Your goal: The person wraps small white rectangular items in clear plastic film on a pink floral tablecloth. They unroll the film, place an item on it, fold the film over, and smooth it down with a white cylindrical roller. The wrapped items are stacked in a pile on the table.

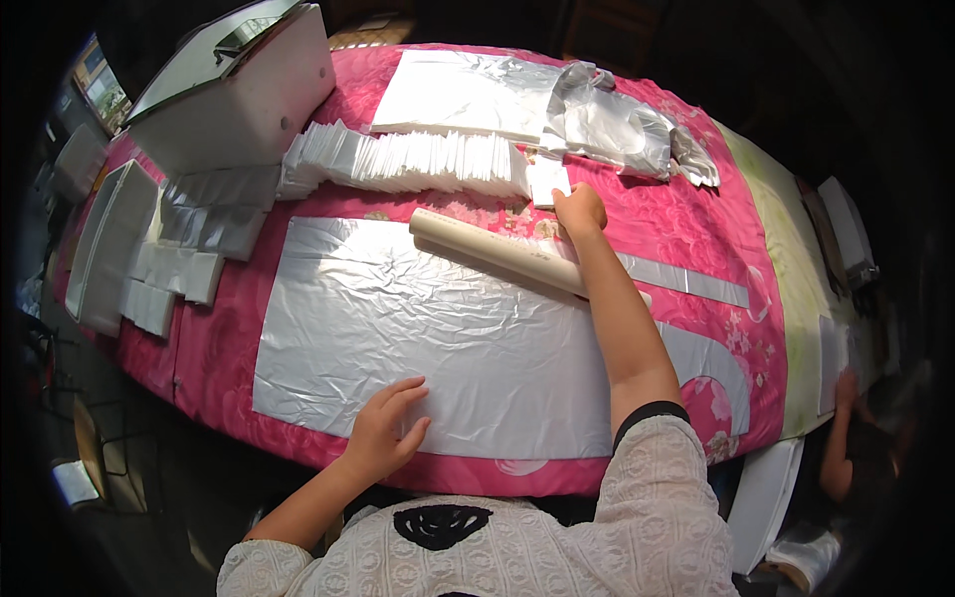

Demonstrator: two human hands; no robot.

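Note:
A silver plastic vest-style bag (433, 336) lies flat and creased before me, its cut-out handle end to the right. My left hand (389, 427) is at its near edge, fingers apart and holding nothing; I cannot tell whether it touches the plastic. My right hand (580, 209) reaches to the far side and pinches the corner of a white folded piece (549, 181), at the right end of a long row of similar white folded pieces (418, 163). Beneath my right forearm, a cream plastic pipe (492, 250) lies slantwise across the bag.
Beyond the row are a stack of silver bags (462, 93) and a crumpled bag (612, 123). Left stand a large white box (239, 112), a white tray on its side (112, 246) and white stacks (209, 224). Another person's hand (847, 388) is at far right, on the pink floral tablecloth's (709, 224) pale side.

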